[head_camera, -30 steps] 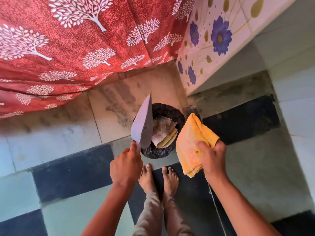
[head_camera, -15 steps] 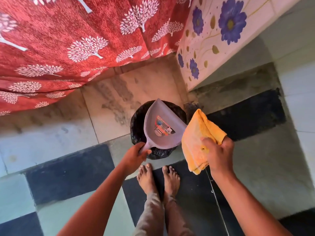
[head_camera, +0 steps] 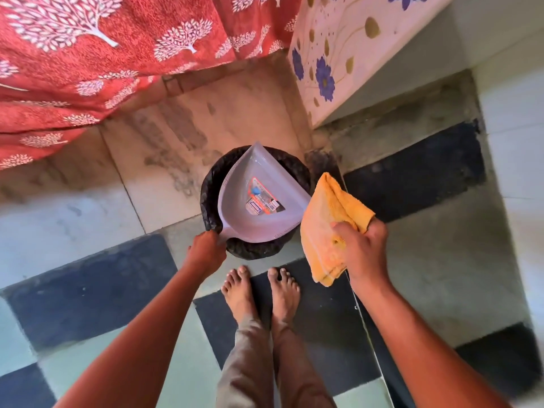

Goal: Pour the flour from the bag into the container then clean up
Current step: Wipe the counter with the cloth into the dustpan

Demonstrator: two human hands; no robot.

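Observation:
A grey plastic dustpan [head_camera: 244,195] with a colourful label lies nearly flat over a small bin lined with a black bag [head_camera: 210,201] on the floor. My left hand [head_camera: 206,250] grips the dustpan's handle at the bin's near rim. My right hand [head_camera: 363,248] holds a folded orange cloth [head_camera: 326,225] just right of the bin. The bin's contents are hidden under the pan. No flour bag or container is in view.
My bare feet [head_camera: 260,290] stand just behind the bin on a black and pale checkered tile floor [head_camera: 88,290]. A red cloth with white tree print [head_camera: 103,54] hangs at the back left. A flowered tile wall [head_camera: 338,54] rises at the back right.
The dustpan was tipped up on edge over the bin, then swung down to lie nearly flat across its opening. The right hand with the cloth stayed beside the bin.

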